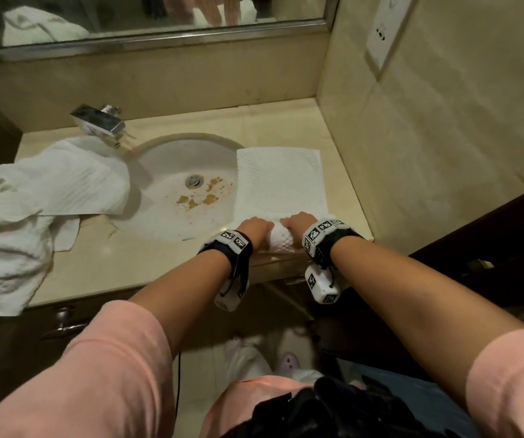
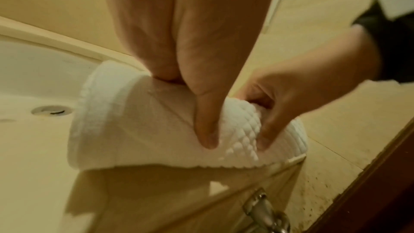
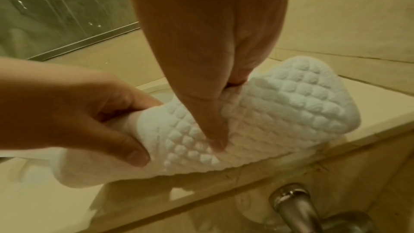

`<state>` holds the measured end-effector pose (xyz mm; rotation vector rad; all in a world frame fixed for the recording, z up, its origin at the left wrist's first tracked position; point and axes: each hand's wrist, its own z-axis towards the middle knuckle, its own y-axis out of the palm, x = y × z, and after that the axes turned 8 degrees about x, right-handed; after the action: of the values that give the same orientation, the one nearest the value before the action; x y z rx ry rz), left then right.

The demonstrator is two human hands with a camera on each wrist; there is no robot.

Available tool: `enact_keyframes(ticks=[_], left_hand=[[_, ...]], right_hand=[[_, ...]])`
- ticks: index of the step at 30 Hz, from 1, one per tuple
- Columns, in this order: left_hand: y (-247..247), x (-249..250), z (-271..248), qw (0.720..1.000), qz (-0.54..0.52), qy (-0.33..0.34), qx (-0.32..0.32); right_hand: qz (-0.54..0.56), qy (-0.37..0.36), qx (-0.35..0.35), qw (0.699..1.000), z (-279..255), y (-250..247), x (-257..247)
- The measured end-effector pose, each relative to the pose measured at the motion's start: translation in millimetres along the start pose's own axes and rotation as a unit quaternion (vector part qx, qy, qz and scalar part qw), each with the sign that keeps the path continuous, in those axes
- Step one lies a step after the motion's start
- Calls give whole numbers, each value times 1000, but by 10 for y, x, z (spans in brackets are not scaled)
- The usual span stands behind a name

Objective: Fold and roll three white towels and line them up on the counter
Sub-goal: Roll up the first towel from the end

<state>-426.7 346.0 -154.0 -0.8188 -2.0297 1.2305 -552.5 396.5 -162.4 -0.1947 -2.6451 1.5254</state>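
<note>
A white waffle-textured towel (image 1: 279, 178) lies folded in a long strip on the beige counter (image 1: 286, 121), right of the sink. Its near end is wound into a roll (image 1: 281, 241) at the counter's front edge. My left hand (image 1: 254, 227) grips the roll's left part, thumb (image 2: 207, 130) on the near side and fingers curled over the top. My right hand (image 1: 298, 221) grips the right part the same way, thumb (image 3: 213, 130) pressed into the roll (image 3: 291, 109). Two more white towels (image 1: 42, 191) lie crumpled on the counter's left side, one hanging over the front edge (image 1: 7, 263).
The oval sink (image 1: 165, 153), stained around its drain, sits mid-counter, with a chrome faucet (image 1: 99, 121) behind it. A mirror (image 1: 128, 20) runs along the back; a tiled wall (image 1: 444, 153) closes the right side. Metal cabinet handles (image 3: 291, 205) hang below the counter edge.
</note>
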Motion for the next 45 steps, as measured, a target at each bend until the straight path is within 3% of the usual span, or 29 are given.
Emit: enact_keyframes(ticks=[7, 14, 18, 25, 29, 37, 43, 45], left_hand=[[-41, -117, 125, 1000, -20, 20, -8], [-116, -221, 194, 997, -66, 19, -41], [-156, -303, 281, 992, -102, 19, -66], [-190, -362, 355, 989, -122, 15, -84], [-136, -336, 312, 991, -110, 19, -75], [-87, -319, 114, 992, -106, 72, -11], [-8, -175, -40, 986, 64, 145, 55], [9, -112, -104, 986, 91, 133, 53]], right_hand=[[81, 28, 75, 994, -203, 221, 58], [-8, 6, 197, 980, -396, 278, 23], [-41, 8, 225, 973, -422, 333, 70], [-21, 57, 146, 987, -319, 9, -33], [-30, 69, 60, 995, -206, -194, -15], [-3, 75, -63, 995, -133, -478, 20], [6, 66, -83, 994, 45, -421, 136], [20, 59, -91, 994, 122, -402, 160]])
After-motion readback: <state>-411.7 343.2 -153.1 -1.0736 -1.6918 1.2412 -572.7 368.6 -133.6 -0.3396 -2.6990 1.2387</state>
